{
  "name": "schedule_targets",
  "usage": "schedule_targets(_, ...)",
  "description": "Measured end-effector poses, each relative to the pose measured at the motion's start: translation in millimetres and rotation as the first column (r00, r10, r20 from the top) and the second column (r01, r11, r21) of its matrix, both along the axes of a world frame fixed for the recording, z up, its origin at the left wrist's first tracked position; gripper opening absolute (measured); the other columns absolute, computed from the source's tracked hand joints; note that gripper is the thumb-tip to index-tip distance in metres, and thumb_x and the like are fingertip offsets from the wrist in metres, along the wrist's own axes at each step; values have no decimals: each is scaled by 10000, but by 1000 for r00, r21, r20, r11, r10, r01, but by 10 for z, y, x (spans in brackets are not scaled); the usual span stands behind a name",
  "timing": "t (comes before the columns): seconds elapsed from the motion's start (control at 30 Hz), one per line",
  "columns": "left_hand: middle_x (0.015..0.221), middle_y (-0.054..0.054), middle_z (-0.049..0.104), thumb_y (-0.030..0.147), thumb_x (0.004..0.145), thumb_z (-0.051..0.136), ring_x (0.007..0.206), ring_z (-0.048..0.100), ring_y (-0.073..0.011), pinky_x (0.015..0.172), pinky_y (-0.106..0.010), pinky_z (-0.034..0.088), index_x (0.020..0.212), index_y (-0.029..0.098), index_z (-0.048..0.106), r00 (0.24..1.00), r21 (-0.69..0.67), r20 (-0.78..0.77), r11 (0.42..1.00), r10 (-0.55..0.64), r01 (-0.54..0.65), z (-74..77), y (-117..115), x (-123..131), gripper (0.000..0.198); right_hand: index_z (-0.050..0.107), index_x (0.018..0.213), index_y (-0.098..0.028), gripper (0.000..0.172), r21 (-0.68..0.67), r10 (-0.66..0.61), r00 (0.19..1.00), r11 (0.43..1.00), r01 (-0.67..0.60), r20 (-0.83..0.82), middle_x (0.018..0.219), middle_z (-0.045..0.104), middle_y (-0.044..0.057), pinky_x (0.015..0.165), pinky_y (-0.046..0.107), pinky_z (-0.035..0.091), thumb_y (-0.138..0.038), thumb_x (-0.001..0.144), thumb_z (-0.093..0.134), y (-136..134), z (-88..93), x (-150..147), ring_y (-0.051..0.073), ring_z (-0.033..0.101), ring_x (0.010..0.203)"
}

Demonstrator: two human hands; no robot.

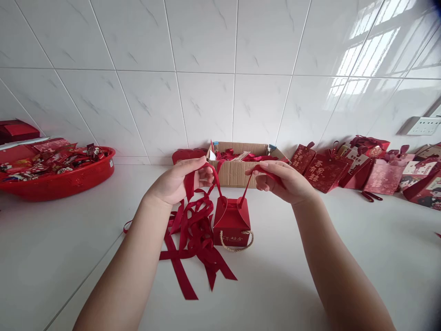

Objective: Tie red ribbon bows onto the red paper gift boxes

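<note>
A small red gift box (231,223) with gold lettering and a twisted rope handle (237,248) stands upright on the white counter. A red ribbon (245,191) passes through its top, and its two ends run up to my hands. My left hand (182,179), above and left of the box, pinches one end between thumb and fingers. Up to the right, my right hand (280,180) is closed on the other end. Both lengths are raised over the box. Left of the box lies a tangled pile of loose red ribbons (195,234), close below my left hand.
Behind the box is an open cardboard box (234,177) holding red ribbon. A red basin (86,177) of wrapped sweets stands at the left. Several red gift boxes and bags (327,172) line the tiled wall at right, below a power socket (422,125).
</note>
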State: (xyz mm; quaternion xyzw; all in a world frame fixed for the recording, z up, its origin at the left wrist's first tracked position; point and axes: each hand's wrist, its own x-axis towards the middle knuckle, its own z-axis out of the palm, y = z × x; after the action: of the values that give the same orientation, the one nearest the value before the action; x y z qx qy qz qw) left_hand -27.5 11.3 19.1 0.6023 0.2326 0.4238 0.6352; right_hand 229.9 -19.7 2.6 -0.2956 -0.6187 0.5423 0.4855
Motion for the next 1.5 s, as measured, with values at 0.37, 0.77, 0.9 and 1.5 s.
schedule_targets(0.37, 903, -89, 695, 462, 851, 492, 836, 645, -224, 795, -375, 500, 796, 158, 719, 971, 70, 238, 997, -3, -14, 94, -100, 113, 384, 728, 914, -255, 450, 122, -20, 985, 992, 42, -171, 1162, 633, 29, 590, 298, 479, -587, 858, 429, -50, 50, -65, 94, 537, 560)
schedule_targets(0.77, 851, -42, 679, 85, 750, 623, 849, 613, -144, 836, -273, 476, 951, 165, 698, 941, 372, 279, 882, 191, -290, 44, -162, 244, 229, 699, 1052, -260, 362, 291, -45, 995, 954, 70, -92, 848, 677, 38, 709, 332, 496, -490, 884, 475, -87, 11, -111, 135, 598, 662)
schedule_targets(0.9, 824, -35, 660, 63, 767, 595, 812, 596, -124, 786, -247, 477, 947, 163, 677, 935, 363, 310, 888, 172, -283, 42, -166, 252, 221, 700, 1050, -252, 357, 299, -64, 994, 950, 89, -92, 749, 657, 28, 720, 333, 493, -477, 890, 474, -96, 13, -107, 140, 597, 663)
schedule_targets(1.5, 755, -7, 557, 42, 740, 563, 641, 493, -78, 672, -232, 465, 844, 150, 638, 906, 207, 405, 954, 119, -217, 105, -200, 233, 168, 703, 1046, -247, 353, 308, -104, 992, 944, 123, -76, 630, 618, 10, 730, 345, 486, -476, 877, 494, -109, 29, -101, 155, 592, 667)
